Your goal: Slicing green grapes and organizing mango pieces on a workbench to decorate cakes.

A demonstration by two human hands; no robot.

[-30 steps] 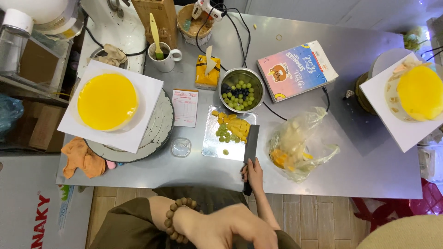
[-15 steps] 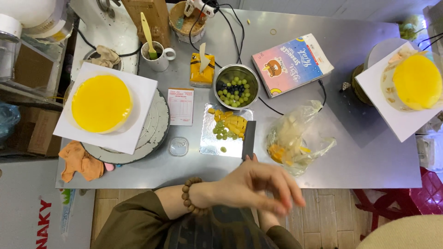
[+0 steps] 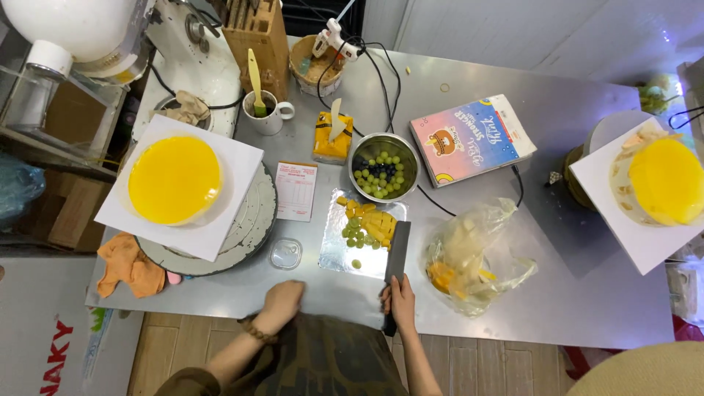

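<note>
Holding a cleaver [image 3: 397,257] by its handle beside cut fruit on a small board [image 3: 359,242].

By my reading this is the chopping step: the right hand [image 3: 400,301] is closed around the handle, blade lying along the board's edge just ahead of it, grapes and yellow pieces to its left. The left hand [image 3: 282,299] rests loosely curled on the worktop [image 3: 557,279], holding nothing, a small clear lid [image 3: 285,254] just ahead. A next cut would call for lifting the blade over the fruit. Both hands sit at the near edge; bare room lies between them, a plastic bag [image 3: 473,260] crowds the right.

Black-handled cleaver [image 3: 397,258] — flat beside tray
</note>
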